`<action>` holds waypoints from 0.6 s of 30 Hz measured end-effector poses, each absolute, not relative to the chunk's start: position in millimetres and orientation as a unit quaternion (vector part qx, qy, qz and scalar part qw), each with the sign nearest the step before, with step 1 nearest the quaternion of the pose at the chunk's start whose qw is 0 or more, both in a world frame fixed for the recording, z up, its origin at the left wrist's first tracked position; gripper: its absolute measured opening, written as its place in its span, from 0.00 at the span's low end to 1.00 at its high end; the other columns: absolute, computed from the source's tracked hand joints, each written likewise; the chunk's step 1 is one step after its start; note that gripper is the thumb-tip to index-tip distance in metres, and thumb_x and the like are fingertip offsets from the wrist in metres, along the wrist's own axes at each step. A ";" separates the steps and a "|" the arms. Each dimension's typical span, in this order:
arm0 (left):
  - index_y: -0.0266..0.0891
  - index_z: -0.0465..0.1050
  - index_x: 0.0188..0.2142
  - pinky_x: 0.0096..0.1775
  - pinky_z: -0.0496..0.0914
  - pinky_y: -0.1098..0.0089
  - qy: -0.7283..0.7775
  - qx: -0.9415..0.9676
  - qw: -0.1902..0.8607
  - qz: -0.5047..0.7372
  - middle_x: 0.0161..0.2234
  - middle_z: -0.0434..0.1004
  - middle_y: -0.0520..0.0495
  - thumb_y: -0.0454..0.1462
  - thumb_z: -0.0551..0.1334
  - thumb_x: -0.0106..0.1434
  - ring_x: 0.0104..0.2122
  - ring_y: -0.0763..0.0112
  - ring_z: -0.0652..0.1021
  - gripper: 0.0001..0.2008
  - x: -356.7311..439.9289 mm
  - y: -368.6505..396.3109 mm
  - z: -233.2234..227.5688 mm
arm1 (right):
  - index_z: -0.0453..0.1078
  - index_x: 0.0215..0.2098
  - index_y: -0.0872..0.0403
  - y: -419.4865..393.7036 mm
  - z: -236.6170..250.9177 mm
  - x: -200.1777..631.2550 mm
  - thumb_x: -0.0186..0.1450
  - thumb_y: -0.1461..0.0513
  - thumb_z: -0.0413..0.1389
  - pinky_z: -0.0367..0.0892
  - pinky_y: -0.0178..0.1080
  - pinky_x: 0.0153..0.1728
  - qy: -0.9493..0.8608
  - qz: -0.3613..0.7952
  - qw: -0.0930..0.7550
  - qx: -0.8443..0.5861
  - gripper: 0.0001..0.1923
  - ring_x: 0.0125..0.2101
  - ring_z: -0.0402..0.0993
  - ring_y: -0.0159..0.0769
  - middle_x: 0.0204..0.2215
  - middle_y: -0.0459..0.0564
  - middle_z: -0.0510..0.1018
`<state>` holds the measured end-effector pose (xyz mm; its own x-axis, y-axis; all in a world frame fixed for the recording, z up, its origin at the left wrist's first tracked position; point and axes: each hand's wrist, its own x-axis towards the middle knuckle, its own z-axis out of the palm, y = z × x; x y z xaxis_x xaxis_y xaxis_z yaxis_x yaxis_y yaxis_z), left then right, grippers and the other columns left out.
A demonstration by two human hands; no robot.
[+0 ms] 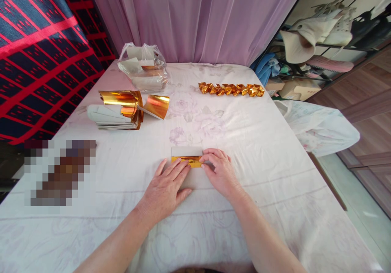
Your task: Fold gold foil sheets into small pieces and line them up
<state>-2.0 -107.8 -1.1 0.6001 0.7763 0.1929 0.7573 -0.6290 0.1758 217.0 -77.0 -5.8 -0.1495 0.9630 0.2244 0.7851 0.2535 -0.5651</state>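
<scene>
A sheet of gold foil paper (187, 151) lies on the table in front of me, its pale back showing along the far side and a folded gold strip along the near side. My left hand (166, 189) lies flat with its fingers stretched out, the fingertips on the gold strip. At the right end of the sheet, my right hand (221, 171) has curled fingers, with thumb and forefinger closed on the paper's edge. Fingertips hide part of the fold.
A stack of gold foil sheets (119, 114) stands at the left, beside a loose curled sheet (159, 105). Behind it is a clear plastic bag (143, 71) of paper. A row of folded gold pieces (231, 89) lies at the back right. The patterned cloth covers the table (259, 143).
</scene>
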 end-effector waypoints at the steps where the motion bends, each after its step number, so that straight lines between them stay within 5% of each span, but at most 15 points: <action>1: 0.39 0.64 0.63 0.67 0.44 0.55 0.430 0.893 0.039 0.126 0.62 0.69 0.44 0.52 0.48 0.72 0.63 0.61 0.66 0.27 -1.9 -107.7 -0.8 | 0.74 0.37 0.48 -76.0 -6.4 220.3 0.60 0.69 0.55 0.64 0.48 0.48 -0.746 0.168 0.282 -0.580 0.12 0.47 0.72 0.42 0.45 0.49 0.78; 5: 0.40 0.63 0.63 0.67 0.44 0.55 0.433 0.891 0.045 0.129 0.62 0.69 0.44 0.51 0.49 0.72 0.63 0.61 0.66 0.27 -1.3 -107.7 -0.9 | 0.73 0.39 0.49 -73.2 -6.5 229.8 0.61 0.70 0.49 0.67 0.46 0.47 -0.753 0.177 0.329 -0.542 0.15 0.46 0.75 0.40 0.44 0.49 0.79; 11: 0.40 0.62 0.64 0.66 0.47 0.51 0.437 0.888 0.049 0.133 0.62 0.69 0.43 0.50 0.50 0.72 0.64 0.58 0.65 0.27 -0.4 -108.2 -3.2 | 0.72 0.40 0.50 -79.1 -0.9 210.7 0.68 0.62 0.50 0.72 0.36 0.34 -0.718 0.154 0.392 -0.554 0.08 0.29 0.75 0.33 0.35 0.49 0.78; 18: 0.41 0.62 0.64 0.65 0.51 0.49 0.433 0.892 0.051 0.122 0.63 0.67 0.44 0.48 0.51 0.72 0.63 0.58 0.65 0.25 0.9 -108.2 1.9 | 0.74 0.38 0.50 -77.2 -4.3 193.2 0.69 0.66 0.50 0.71 0.39 0.41 -0.775 0.137 0.318 -0.529 0.10 0.37 0.76 0.36 0.35 0.50 0.79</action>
